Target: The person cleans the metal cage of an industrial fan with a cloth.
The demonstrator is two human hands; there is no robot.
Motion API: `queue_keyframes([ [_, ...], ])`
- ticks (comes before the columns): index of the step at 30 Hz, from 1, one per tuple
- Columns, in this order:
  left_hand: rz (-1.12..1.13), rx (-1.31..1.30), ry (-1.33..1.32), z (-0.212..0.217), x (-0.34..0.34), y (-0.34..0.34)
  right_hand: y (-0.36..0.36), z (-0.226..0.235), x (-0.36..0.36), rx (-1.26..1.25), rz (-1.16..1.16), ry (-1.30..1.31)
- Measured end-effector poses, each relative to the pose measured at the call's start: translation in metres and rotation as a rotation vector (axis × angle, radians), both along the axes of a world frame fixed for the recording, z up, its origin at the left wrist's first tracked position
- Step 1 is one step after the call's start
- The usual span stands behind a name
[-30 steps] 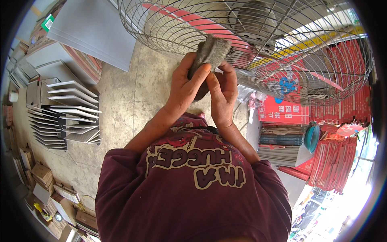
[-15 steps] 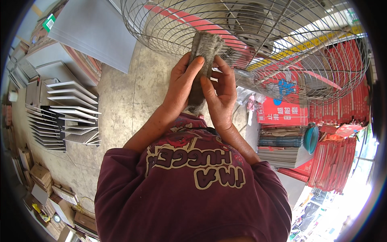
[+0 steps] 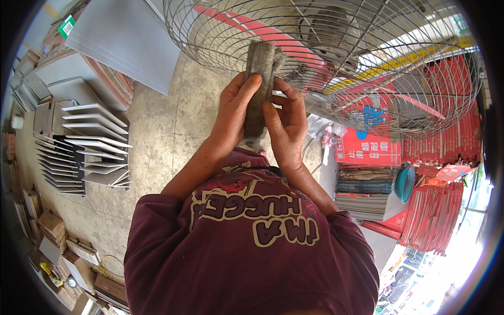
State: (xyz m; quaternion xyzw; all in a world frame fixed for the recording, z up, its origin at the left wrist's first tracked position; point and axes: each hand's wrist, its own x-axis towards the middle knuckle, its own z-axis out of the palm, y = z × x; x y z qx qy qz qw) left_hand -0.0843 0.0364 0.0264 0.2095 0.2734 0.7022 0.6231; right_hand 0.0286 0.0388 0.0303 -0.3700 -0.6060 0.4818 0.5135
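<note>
A folded, grey-brown cloth (image 3: 258, 65) with a worn, fuzzy surface is held upright in front of my chest. My left hand (image 3: 234, 107) grips its left edge, the thumb lying across the front face. On the other side my right hand (image 3: 286, 116) pinches the right edge between thumb and fingers. The cloth's ragged lower end hangs between my wrists, and a loose layer shows along its upper right. Just beyond the cloth stands a large fan (image 3: 336, 68) with a wire cage and red blades.
Rows of tile sample boards (image 3: 97, 144) stand in a rack on the left floor. Large grey tiles (image 3: 123, 44) lean behind it. On my right are red cartons (image 3: 367, 144), stacked tiles (image 3: 362, 205) and a teal basin (image 3: 404, 184). Boxes (image 3: 52, 224) line the lower left.
The cloth has turned slightly, its top shifting a little left and its folded face flattening. Both hands keep their hold with small finger shifts.
</note>
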Motion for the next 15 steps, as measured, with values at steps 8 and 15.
queue_keyframes([
  [8, 0.14, 0.22, 0.148, 0.033, -0.013, 0.0, -0.002, 0.012, 0.0, 0.3, 0.018, -0.047],
  [15, 0.1, 0.062, 0.025, 0.029, -0.007, 0.001, -0.001, 0.011, -0.001, 0.205, 0.029, -0.113],
])
